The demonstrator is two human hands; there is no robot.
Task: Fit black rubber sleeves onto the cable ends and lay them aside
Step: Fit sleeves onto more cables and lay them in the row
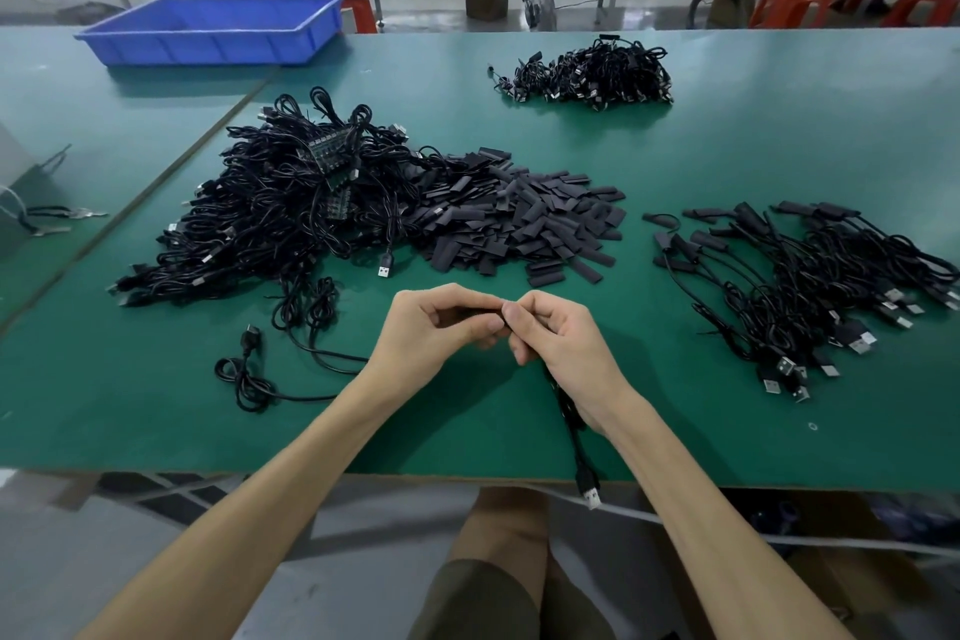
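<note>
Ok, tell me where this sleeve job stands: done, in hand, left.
Done: a pile of sleeved cables lies on the right of the table. In hand: the left hand pinches a sleeve while the right hand grips one cable, whose plug hangs over the near edge. Left: a big tangle of bare cables and a heap of loose sleeves, so much apparently remains.

Green table, tangled cable heap, loose black sleeves, sleeved cables at right, blue tray far left
</note>
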